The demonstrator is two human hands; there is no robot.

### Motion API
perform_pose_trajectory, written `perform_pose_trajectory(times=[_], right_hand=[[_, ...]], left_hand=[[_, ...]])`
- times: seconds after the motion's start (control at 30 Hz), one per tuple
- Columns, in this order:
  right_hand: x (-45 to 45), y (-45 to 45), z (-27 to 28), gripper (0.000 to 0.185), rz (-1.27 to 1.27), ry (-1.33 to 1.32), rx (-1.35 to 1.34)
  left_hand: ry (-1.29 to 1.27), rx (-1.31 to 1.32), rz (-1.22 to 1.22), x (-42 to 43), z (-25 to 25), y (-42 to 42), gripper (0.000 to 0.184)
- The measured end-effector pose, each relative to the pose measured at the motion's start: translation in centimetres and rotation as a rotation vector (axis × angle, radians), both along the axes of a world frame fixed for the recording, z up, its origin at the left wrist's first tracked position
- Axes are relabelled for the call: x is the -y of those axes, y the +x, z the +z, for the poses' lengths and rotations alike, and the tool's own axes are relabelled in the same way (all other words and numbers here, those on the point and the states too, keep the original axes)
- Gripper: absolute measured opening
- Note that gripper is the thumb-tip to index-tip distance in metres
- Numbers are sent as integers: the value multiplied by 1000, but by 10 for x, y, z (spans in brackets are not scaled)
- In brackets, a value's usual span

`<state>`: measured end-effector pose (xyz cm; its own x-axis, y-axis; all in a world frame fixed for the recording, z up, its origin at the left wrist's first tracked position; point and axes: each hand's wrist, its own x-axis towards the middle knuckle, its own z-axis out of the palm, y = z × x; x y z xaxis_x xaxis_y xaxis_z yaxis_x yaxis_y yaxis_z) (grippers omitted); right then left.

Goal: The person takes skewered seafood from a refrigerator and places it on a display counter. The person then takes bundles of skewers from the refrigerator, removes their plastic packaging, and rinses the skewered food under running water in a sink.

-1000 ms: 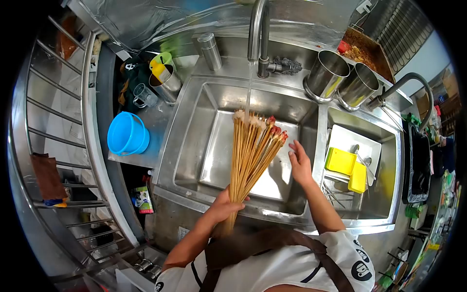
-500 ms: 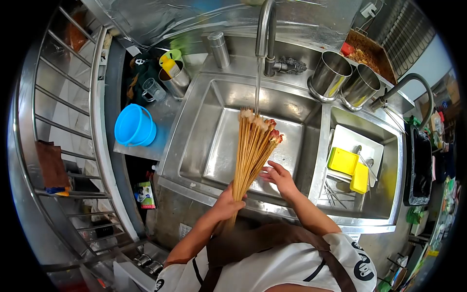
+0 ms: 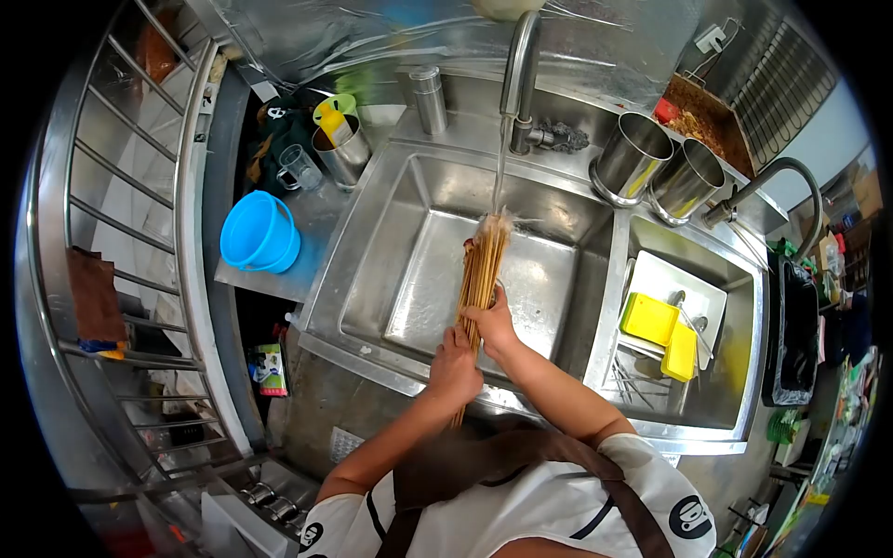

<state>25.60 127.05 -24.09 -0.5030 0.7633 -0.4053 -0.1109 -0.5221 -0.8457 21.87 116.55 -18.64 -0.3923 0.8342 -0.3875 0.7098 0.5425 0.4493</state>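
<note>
A bundle of thin wooden skewers [image 3: 483, 270] stands at a slant over the large sink basin [image 3: 437, 265], its far ends under the stream from the faucet [image 3: 520, 74]. Pale and reddish bits show at those far ends; what they are I cannot make out for certain. My left hand [image 3: 454, 367] is wrapped round the bundle near its lower end. Higher up, my right hand [image 3: 493, 323] is closed round the same skewers, just above the left. The lowest ends of the bundle reach down toward the brown apron [image 3: 442, 474].
Yellow containers [image 3: 649, 318] and a white tray [image 3: 684, 279] with spoons lie in the right basin. Steel cylinders [image 3: 633, 158] stand behind it. At left are a blue bucket [image 3: 259, 232], a glass mug [image 3: 298, 169] and a metal railing [image 3: 121, 232].
My right hand has gone from open beside the skewers to closed round them. The bundle is now gathered more tightly, and its far ends have shifted slightly right under the water.
</note>
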Motion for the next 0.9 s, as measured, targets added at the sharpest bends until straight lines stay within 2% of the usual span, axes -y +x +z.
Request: perform_pose_trajectory(times=[0.07,0.2,0.27,0.47,0.57,0.63,0.7,0.77,0.9], right_hand=[[2,-1,1,55,-87,-88,-6],[0,2,6,46,-46,-155,-114],[-4,4,4,39,-5,-309,-149],[-11,14,4,38,97,-385,-306],[-17,23,-4,44,115,-401,-361],[-19,30,1,45,85,-415,-379],[-21,36,-3,44,54,-403,-381],[-24,45,-6,43,16,-425,-374],[-31,60,-14,40,-28,-389,-351]], left_hand=[[55,-78,6,2,-5,0,78],[121,-87,83,8,0,1,82],[183,32,228,9,-5,-4,83],[275,208,407,13,-20,-20,76],[341,358,433,16,-48,-29,72],[350,333,428,17,-65,-30,68],[360,308,420,15,-59,-28,64],[371,406,434,12,-49,-26,57],[365,461,461,11,-48,-26,55]])
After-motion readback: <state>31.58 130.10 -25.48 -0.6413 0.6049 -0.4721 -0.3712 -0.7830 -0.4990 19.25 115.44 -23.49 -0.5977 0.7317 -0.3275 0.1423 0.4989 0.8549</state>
